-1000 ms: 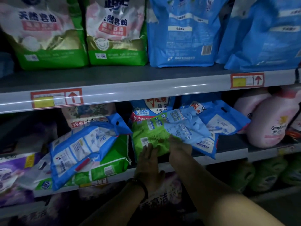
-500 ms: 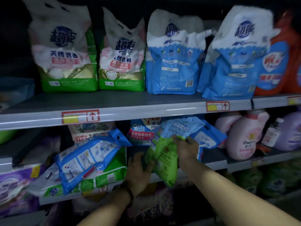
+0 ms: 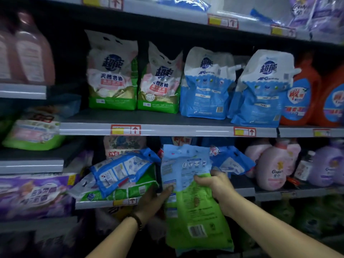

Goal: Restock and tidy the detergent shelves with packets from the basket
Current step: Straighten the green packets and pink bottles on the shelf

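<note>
A blue-and-green detergent packet stands upright in front of the lower shelf, its back label facing me. My right hand grips its right side near the middle, fingers curled over the front. My left hand holds its left edge, thumb on the packet. Left of it a blue packet lies tilted on a green-and-white packet. Another blue packet lies on the shelf behind the held one. The basket is out of view.
The shelf above carries two green-and-white powder bags, two blue refill pouches and orange jugs. Pink softener bottles and a purple bottle stand lower right. Purple packs sit lower left.
The green-and-blue packet came off the shelf pile and now hangs upright and lower, out in front of the shelf. Both hands moved with it. The view tilted upward.
</note>
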Motion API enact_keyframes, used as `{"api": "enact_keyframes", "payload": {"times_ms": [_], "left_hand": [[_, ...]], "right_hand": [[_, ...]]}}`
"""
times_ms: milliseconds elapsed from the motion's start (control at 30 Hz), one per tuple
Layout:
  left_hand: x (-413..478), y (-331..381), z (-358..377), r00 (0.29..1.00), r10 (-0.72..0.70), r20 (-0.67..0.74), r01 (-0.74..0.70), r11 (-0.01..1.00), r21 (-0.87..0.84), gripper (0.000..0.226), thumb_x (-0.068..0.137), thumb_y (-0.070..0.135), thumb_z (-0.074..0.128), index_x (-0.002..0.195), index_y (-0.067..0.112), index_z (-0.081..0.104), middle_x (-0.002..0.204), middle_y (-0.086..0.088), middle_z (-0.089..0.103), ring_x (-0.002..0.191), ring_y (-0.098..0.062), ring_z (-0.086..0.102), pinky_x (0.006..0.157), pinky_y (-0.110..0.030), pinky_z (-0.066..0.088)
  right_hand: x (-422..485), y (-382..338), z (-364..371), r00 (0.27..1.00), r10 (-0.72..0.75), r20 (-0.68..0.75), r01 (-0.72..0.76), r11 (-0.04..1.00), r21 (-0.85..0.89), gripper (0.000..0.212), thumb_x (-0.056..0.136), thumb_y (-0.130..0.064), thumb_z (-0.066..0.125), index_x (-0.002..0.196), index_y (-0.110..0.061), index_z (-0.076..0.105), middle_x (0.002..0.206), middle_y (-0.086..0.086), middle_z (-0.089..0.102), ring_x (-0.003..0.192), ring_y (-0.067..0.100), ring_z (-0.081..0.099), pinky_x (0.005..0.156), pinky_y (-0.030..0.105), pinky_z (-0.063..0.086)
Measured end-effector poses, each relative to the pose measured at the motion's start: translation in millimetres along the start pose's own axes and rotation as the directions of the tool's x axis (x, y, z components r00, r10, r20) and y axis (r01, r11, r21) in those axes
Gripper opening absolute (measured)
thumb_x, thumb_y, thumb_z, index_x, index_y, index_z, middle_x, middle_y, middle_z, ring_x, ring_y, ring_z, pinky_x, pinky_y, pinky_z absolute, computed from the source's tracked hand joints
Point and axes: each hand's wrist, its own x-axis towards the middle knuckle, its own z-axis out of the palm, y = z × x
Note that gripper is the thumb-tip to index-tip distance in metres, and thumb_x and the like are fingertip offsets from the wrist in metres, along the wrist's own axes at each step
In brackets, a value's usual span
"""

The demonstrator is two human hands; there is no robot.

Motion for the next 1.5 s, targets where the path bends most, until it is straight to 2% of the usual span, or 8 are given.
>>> {"api": "enact_keyframes", "payload": {"times_ms": [200,433,533,633,867,1133,1267,1500], "left_hand": [[-51.4,0.1,-33.8,0.997,-0.067,0.044,0.08,0.847,-0.526,0.049,0.089,0.049,0.076,0.129,0.022,0.071,0.124,-0.018,0.075,0.111,-0.042,0.073,0.101,-0.065,0.053],[-103.8,2.6,-111.7,0.903,-0.003,-0.429,-0.214,0.863,-0.458,0.037,0.08,0.025,0.087,0.115,0.016,0.077,0.111,-0.012,0.08,0.102,-0.037,0.077,0.096,-0.064,0.057],[-122.1,0.9,-151.0,0.865,0.004,-0.501,-0.263,0.855,-0.447,0.036,0.085,0.019,0.084,0.119,0.013,0.074,0.112,-0.015,0.079,0.102,-0.039,0.077,0.094,-0.065,0.057],[-136.9,-0.6,-188.2,0.821,-0.028,-0.57,-0.307,0.82,-0.483,0.037,0.083,0.019,0.084,0.118,0.01,0.075,0.112,-0.021,0.078,0.101,-0.045,0.075,0.091,-0.071,0.056],[-162.3,6.8,-272.0,0.76,-0.09,-0.644,-0.319,0.812,-0.49,0.032,0.085,0.018,0.083,0.114,0.007,0.076,0.107,-0.025,0.078,0.098,-0.049,0.075,0.087,-0.074,0.055],[-155.1,11.6,-380.1,0.699,0.023,-0.715,-0.298,0.918,-0.262,0.055,0.068,0.042,0.095,0.111,0.015,0.076,0.105,-0.014,0.081,0.098,-0.039,0.077,0.091,-0.065,0.059],[-133.1,6.9,-425.4,0.604,0.129,-0.786,-0.138,0.989,0.057,0.059,0.075,0.043,0.091,0.123,0.03,0.06,0.112,0.008,0.074,0.108,-0.023,0.073,0.098,-0.046,0.058],[-106.9,-4.8,-452.3,0.598,0.507,-0.621,-0.118,0.822,0.557,0.071,0.08,0.041,0.085,0.138,0.063,0.05,0.144,0.007,0.054,0.136,-0.012,0.053,0.112,-0.035,0.047]], "right_hand": [[-15.7,-15.6,57.3,0.984,0.001,0.178,-0.002,1.0,0.007,0.024,0.09,0.0,0.077,0.113,0.006,0.069,0.091,0.022,0.081,0.073,0.035,0.08,0.054,0.036,0.062],[-24.4,-15.4,129.3,0.951,-0.016,0.309,0.013,1.0,0.01,0.024,0.091,-0.008,0.079,0.114,-0.002,0.075,0.1,0.017,0.082,0.089,0.035,0.081,0.074,0.044,0.066],[-24.1,-3.1,156.9,0.931,-0.061,0.359,0.078,0.996,-0.034,0.037,0.087,-0.009,0.085,0.122,-0.01,0.073,0.105,0.009,0.082,0.086,0.025,0.082,0.063,0.034,0.065],[-28.9,16.3,190.8,0.882,-0.077,0.464,0.135,0.986,-0.094,0.078,0.065,-0.021,0.101,0.135,-0.026,0.067,0.119,0.001,0.079,0.096,0.026,0.081,0.084,0.046,0.066],[-47.7,55.5,287.0,0.804,-0.004,0.595,0.061,0.995,-0.075,0.054,0.074,-0.009,0.095,0.123,-0.007,0.071,0.107,0.008,0.083,0.101,0.026,0.08,0.089,0.038,0.064],[-25.2,63.2,398.6,0.817,0.145,0.558,-0.214,0.975,0.06,0.043,0.082,-0.01,0.088,0.122,-0.015,0.075,0.106,0.016,0.082,0.095,0.04,0.08,0.091,0.065,0.061],[2.7,61.5,443.6,0.829,0.095,0.551,-0.179,0.979,0.101,0.038,0.085,-0.017,0.087,0.121,-0.024,0.078,0.116,0.006,0.081,0.107,0.033,0.077,0.095,0.061,0.061],[61.1,48.2,511.7,0.867,0.047,0.496,-0.191,0.951,0.243,0.031,0.084,-0.01,0.085,0.112,-0.024,0.082,0.113,0.013,0.081,0.106,0.043,0.076,0.092,0.076,0.054]]}}
